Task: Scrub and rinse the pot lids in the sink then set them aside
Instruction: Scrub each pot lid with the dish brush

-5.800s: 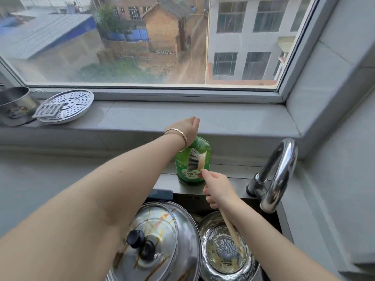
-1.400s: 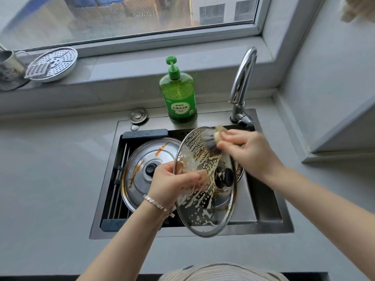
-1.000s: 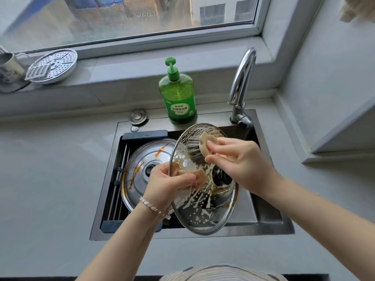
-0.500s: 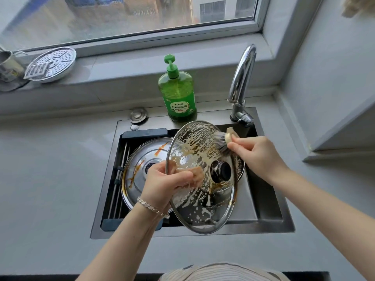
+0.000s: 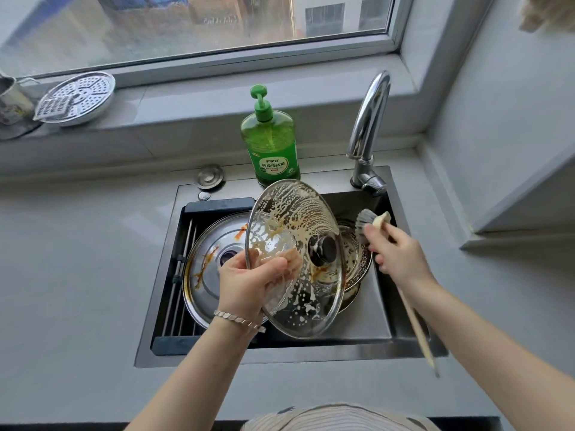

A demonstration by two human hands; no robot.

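Currently the scrubbing step is in hand, on the first of three lids. The left hand [image 5: 249, 284] grips the rim of a glass lid [image 5: 295, 259], thumb on the near face and fingers visible through the glass behind it. It holds the lid tilted on edge above the sink [image 5: 404, 346], with the knob facing the person. Suds cover most of the glass, and a brown smear shows just below the knob.

The right hand [image 5: 395, 253] is closed around a wooden-handled brush [image 5: 365, 220], held close to the head. The bristles stand just beside the lid's right edge and are not touching it. The long handle trails back under the forearm toward the near rim of the sink.

Below the left hand a large steel lid [image 5: 211, 265] lies in the basin, streaked orange-brown and apparently unscrubbed. Under the glass lid, toward the right hand, a smaller lid [image 5: 357, 256] lies with some foam on it.

No water can be seen at the tap [image 5: 370, 119], beyond the right hand, so rinsing appears not yet begun.

Assessment: the next move calls for the bristles to return to the glass — the smear below the knob in particular. The lid would then go under the spout. A soapy rim is likely slippery, so the left grip needs to be firm during any turn.
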